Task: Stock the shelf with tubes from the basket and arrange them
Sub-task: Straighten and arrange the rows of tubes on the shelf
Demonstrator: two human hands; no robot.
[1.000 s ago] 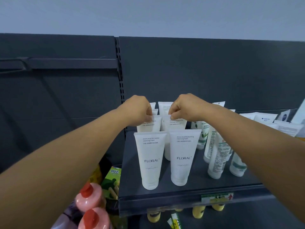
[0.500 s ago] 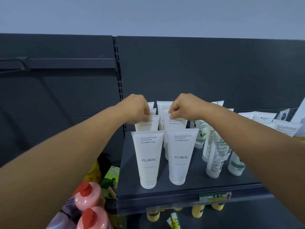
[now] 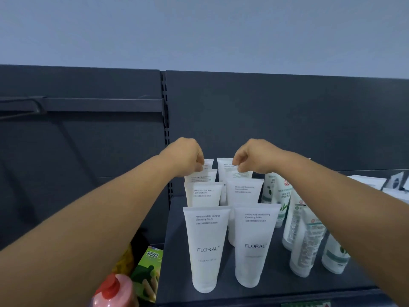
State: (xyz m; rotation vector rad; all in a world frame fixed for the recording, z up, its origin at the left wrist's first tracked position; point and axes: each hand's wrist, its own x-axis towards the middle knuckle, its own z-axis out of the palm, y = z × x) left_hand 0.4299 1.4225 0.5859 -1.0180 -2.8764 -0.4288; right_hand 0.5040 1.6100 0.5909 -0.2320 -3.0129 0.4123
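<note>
2 columns of white FLORAL tubes stand cap-down at the left of the shelf point(image 3: 177, 273), and both hands have moved 1 row deeper since half a second ago: then they pinched the second-row tubes, now they work the rows behind; the front pair point(image 3: 207, 249) and the second pair point(image 3: 204, 194) stand released and squared, which I judge means the arranging is going row by row toward the back and the front is done.

Left hand point(image 3: 184, 157) is curled, fingertips pinching the crimped top of a rear left tube point(image 3: 202, 173); right hand point(image 3: 254, 156) is likewise curled, pinching the top of a rear right tube point(image 3: 234, 171); the 2 hands sit close together but apart, knuckles up, wrists bent down, both arms stretched nearly straight across the shelf.

Green-print tubes point(image 3: 305, 240) crowd the shelf just to the right, some leaning; no basket shows; a pink bottle point(image 3: 115, 293) and a green box point(image 3: 148, 275) lie below left.
</note>
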